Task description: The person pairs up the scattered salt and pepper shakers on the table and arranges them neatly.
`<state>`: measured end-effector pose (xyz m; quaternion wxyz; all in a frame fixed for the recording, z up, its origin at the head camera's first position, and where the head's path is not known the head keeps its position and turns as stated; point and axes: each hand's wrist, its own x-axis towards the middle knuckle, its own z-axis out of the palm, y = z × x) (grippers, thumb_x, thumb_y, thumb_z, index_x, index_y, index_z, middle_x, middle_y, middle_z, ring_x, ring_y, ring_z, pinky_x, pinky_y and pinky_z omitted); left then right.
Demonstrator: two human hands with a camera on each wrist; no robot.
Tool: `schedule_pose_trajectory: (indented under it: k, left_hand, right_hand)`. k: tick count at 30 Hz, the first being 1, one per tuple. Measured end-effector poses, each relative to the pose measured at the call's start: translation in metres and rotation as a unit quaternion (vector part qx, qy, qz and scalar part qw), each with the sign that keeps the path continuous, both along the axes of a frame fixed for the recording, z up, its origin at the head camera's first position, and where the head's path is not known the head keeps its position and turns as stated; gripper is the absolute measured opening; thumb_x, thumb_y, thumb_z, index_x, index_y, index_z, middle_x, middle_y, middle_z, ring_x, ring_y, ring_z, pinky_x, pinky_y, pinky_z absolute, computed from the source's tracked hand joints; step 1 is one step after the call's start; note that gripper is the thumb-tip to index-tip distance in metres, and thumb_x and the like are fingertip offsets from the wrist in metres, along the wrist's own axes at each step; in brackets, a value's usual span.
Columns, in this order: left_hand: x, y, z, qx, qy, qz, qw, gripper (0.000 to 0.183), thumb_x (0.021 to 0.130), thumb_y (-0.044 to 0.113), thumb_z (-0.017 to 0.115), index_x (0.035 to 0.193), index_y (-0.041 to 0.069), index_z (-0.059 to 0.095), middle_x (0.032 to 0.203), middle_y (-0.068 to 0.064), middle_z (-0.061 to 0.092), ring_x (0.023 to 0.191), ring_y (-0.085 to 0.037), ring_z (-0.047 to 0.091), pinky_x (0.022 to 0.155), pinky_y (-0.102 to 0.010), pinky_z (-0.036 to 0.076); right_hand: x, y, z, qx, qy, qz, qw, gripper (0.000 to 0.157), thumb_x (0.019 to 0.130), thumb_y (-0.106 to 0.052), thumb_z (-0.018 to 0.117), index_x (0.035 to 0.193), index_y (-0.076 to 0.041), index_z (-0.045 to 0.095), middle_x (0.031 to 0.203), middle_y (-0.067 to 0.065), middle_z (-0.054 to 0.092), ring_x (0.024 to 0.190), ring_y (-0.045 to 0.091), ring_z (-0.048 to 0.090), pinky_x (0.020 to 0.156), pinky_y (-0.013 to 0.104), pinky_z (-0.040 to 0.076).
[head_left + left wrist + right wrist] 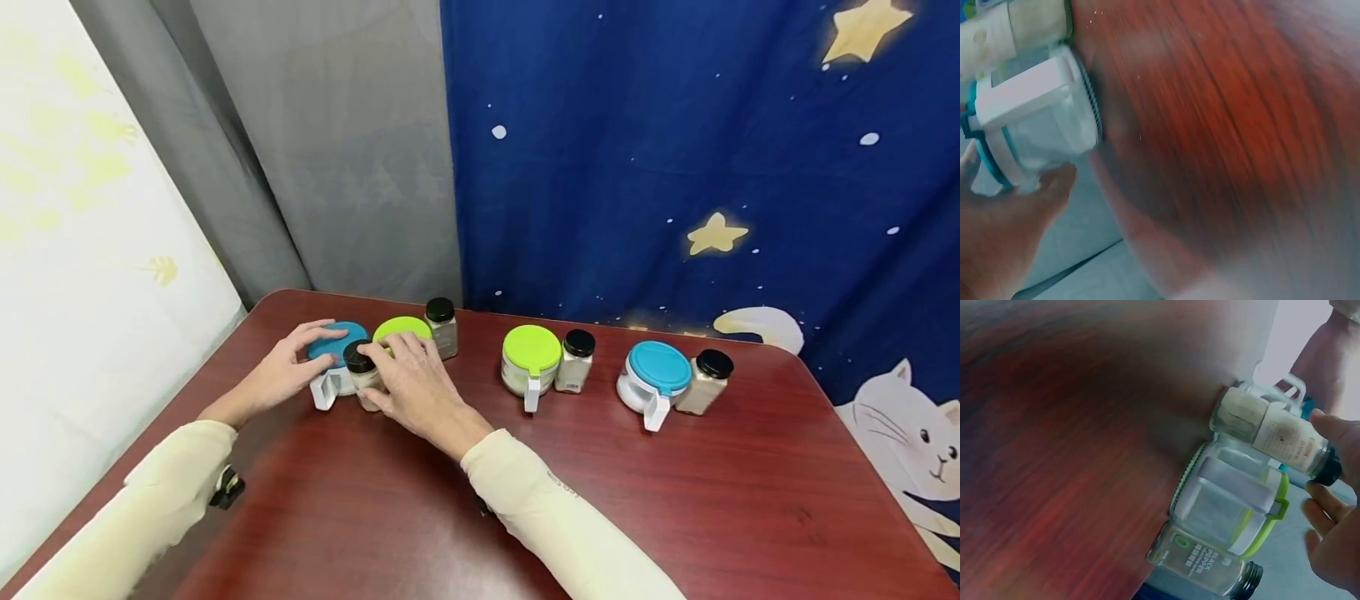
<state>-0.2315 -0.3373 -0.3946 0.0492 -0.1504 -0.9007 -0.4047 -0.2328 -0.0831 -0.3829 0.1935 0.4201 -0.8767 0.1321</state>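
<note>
A clear jar with a blue lid [347, 335] and white handle stands at the table's left. My left hand [288, 367] holds it from the left, fingers and thumb about its lid. Beside it, my right hand [416, 383] pinches a small glass spice bottle [1279, 431] near its black cap [358, 356]. The bottle is upright, in front of the gap between two jars. Behind my right hand is a jar with a green lid [402, 327], partly hidden. A black pepper bottle [1200, 561] stands on that jar's far side.
Farther right on the red-brown table [585, 500] stand another green-lidded jar [532, 350] with a spice bottle [574, 362] and a blue-lidded jar [660, 367] with a spice bottle [705, 383]. A grey curtain [360, 167] and a blue one [600, 167] hang behind.
</note>
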Motion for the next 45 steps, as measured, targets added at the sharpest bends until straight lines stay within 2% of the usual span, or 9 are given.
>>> schedule_pose_trajectory:
  k: [3,9,16,18,21,23,29,37,45]
  left_hand:
    - [0.009,-0.002,-0.001,-0.024,-0.011,-0.012,0.9996,0.06,0.092,0.014,0.074,0.146,0.008,0.051,0.155,-0.021,0.03,0.124,-0.035,0.042,0.087,-0.026,0.042]
    - [0.029,-0.001,-0.01,-0.061,0.024,-0.016,0.9978,0.078,0.08,0.017,0.087,0.147,0.011,0.047,0.151,-0.021,0.03,0.125,-0.036,0.041,0.09,-0.043,0.045]
    - [0.047,-0.006,-0.006,-0.041,-0.012,-0.071,0.9966,0.095,0.068,0.013,0.094,0.145,0.017,0.038,0.155,-0.014,0.025,0.128,-0.034,0.038,0.093,-0.021,0.04]
    - [0.047,-0.006,-0.004,-0.039,-0.03,-0.085,0.9952,0.1,0.067,0.014,0.095,0.147,0.019,0.035,0.155,-0.014,0.027,0.13,-0.035,0.038,0.097,-0.026,0.04]
    - [0.045,-0.004,-0.001,-0.047,-0.045,-0.077,0.9949,0.101,0.067,0.022,0.097,0.147,0.022,0.035,0.149,-0.012,0.035,0.128,-0.034,0.041,0.099,-0.043,0.042]
    - [0.044,-0.003,0.0,-0.044,-0.044,-0.072,0.9954,0.102,0.067,0.025,0.098,0.147,0.022,0.036,0.144,-0.012,0.039,0.126,-0.033,0.044,0.099,-0.045,0.042]
    - [0.045,-0.002,-0.006,-0.01,-0.026,-0.077,0.9966,0.112,0.065,0.02,0.099,0.152,0.018,0.028,0.149,-0.014,0.034,0.126,-0.034,0.042,0.096,-0.017,0.038]
    - [0.054,-0.006,-0.009,-0.048,-0.034,-0.03,0.9978,0.109,0.064,0.03,0.1,0.149,0.022,0.032,0.14,-0.012,0.044,0.12,-0.032,0.05,0.093,-0.031,0.046]
    - [0.076,0.003,-0.002,-0.053,-0.003,-0.018,0.9984,0.107,0.062,0.033,0.101,0.149,0.026,0.038,0.143,-0.007,0.045,0.118,-0.025,0.049,0.091,-0.023,0.044]
  right_hand:
    - [0.003,0.002,-0.006,-0.004,-0.001,-0.013,1.0,0.053,0.095,-0.049,0.07,0.139,-0.023,0.055,0.13,-0.002,0.056,0.123,0.02,0.04,0.098,0.044,0.033]
    - [0.003,0.006,-0.012,-0.01,0.016,-0.008,1.0,0.048,0.096,-0.047,0.068,0.138,-0.026,0.056,0.126,-0.008,0.059,0.118,0.016,0.044,0.092,0.042,0.032]
    - [0.004,0.01,-0.011,-0.03,0.007,0.01,0.999,0.043,0.098,-0.04,0.069,0.135,-0.022,0.057,0.12,-0.004,0.062,0.113,0.015,0.053,0.089,0.039,0.035]
    - [0.003,0.011,-0.01,-0.05,-0.006,0.023,0.998,0.042,0.097,-0.036,0.071,0.133,-0.018,0.057,0.119,-0.001,0.063,0.112,0.015,0.056,0.093,0.035,0.039]
    - [0.002,0.012,-0.009,-0.083,-0.032,0.046,0.995,0.043,0.096,-0.035,0.074,0.129,-0.014,0.056,0.115,0.002,0.063,0.105,0.013,0.06,0.091,0.028,0.047]
    - [0.003,0.012,-0.009,-0.1,-0.048,0.053,0.992,0.043,0.095,-0.034,0.075,0.127,-0.013,0.055,0.113,0.002,0.063,0.101,0.013,0.061,0.086,0.026,0.051]
    - [0.005,0.006,-0.008,-0.134,-0.085,0.052,0.986,0.042,0.094,-0.025,0.077,0.126,-0.014,0.054,0.113,0.004,0.063,0.1,0.011,0.06,0.085,0.025,0.051]
    - [0.012,0.001,-0.008,-0.189,-0.128,0.043,0.973,0.04,0.093,-0.023,0.078,0.126,-0.015,0.058,0.116,0.001,0.066,0.103,0.007,0.059,0.088,0.02,0.049]
    - [0.028,0.014,-0.005,-0.246,-0.163,0.063,0.953,0.04,0.092,-0.024,0.079,0.127,-0.017,0.063,0.118,-0.004,0.067,0.096,-0.001,0.061,0.082,0.016,0.051]
